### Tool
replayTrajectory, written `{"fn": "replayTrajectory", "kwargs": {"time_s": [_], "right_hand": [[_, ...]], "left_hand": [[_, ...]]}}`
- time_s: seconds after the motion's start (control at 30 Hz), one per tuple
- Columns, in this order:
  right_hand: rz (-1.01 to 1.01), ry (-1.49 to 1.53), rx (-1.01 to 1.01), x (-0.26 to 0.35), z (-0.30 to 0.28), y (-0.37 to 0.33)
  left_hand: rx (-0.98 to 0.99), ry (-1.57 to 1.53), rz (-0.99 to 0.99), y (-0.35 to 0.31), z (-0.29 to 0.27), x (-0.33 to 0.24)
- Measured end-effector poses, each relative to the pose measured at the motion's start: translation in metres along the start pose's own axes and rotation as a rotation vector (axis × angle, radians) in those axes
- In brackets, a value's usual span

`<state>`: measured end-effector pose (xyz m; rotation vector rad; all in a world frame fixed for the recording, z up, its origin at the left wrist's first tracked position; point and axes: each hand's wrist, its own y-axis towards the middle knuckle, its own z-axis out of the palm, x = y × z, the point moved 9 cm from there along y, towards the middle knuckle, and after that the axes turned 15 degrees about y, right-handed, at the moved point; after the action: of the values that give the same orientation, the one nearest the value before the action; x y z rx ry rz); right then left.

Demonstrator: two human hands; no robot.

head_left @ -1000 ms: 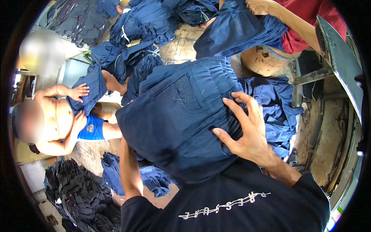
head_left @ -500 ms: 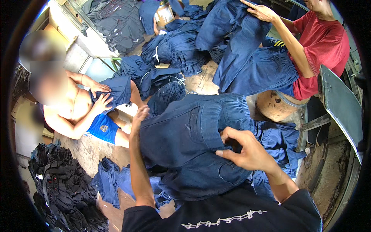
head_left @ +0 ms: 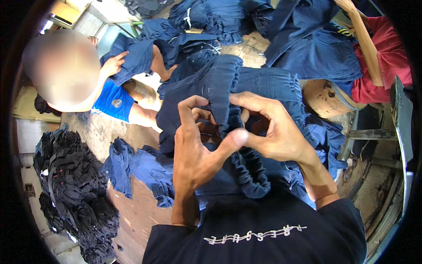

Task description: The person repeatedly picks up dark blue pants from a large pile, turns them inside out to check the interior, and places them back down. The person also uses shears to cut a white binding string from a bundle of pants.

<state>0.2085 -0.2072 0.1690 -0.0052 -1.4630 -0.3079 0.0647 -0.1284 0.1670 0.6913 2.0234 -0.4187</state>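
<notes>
A pair of navy trousers (head_left: 189,88) is raised in front of me, its gathered elastic waistband (head_left: 227,83) standing up between my hands. My left hand (head_left: 195,149) grips the band from the left, with curled fingertips on the cloth. From the other side, my right hand (head_left: 279,127) pinches the same band between index finger and thumb. The two thumbs come together below it. A loop of the elastic band (head_left: 255,178) hangs toward my black shirt. Beneath lies more navy cloth with a second gathered waistband (head_left: 285,88), partly covered by my right hand.
Black garments (head_left: 74,185) are heaped at the left, beside lighter blue garments (head_left: 136,167). Navy bundles (head_left: 211,20) lie at the back. One person in blue shorts (head_left: 115,103) handles navy cloth; another in a red shirt (head_left: 382,53) sits by a tan drum (head_left: 327,99). A dark panel (head_left: 401,119) stands right.
My hands have come together on the waistband; the left moved in from the trousers' left side. The band is now lifted upright. The view has shifted, and the person in red sits farther right.
</notes>
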Motion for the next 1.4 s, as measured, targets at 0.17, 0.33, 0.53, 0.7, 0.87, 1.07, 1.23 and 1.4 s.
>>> {"fn": "replayTrajectory", "kwargs": {"time_s": [0.17,0.33,0.53,0.7,0.87,1.07,1.23,1.4], "right_hand": [[-0.002,-0.02,0.016,0.008,0.009,0.007],[-0.025,-0.125,-0.051,0.006,-0.015,0.002],[-0.259,-0.34,0.009,0.019,-0.014,-0.016],[-0.194,-0.297,-0.014,0.016,-0.008,-0.022],[-0.234,-0.303,0.027,0.02,-0.004,-0.008],[-0.392,-0.489,0.257,0.034,0.022,-0.013],[-0.458,-0.602,0.27,0.033,0.032,-0.02],[-0.538,-0.592,0.23,0.034,0.033,-0.02]], "left_hand": [[-0.066,-0.249,0.021,0.001,-0.026,0.006],[-0.107,-0.456,-0.121,0.009,-0.047,0.044],[-0.265,-0.459,-0.219,0.002,-0.052,0.073],[-0.22,-0.529,-0.204,-0.001,-0.05,0.071],[-0.099,-0.662,-0.342,0.011,-0.036,0.088],[-0.108,-0.586,-0.357,-0.001,-0.036,0.095],[-0.204,-0.831,-0.298,-0.014,-0.041,0.114],[-0.188,-1.138,-0.181,-0.006,-0.047,0.125]]}}
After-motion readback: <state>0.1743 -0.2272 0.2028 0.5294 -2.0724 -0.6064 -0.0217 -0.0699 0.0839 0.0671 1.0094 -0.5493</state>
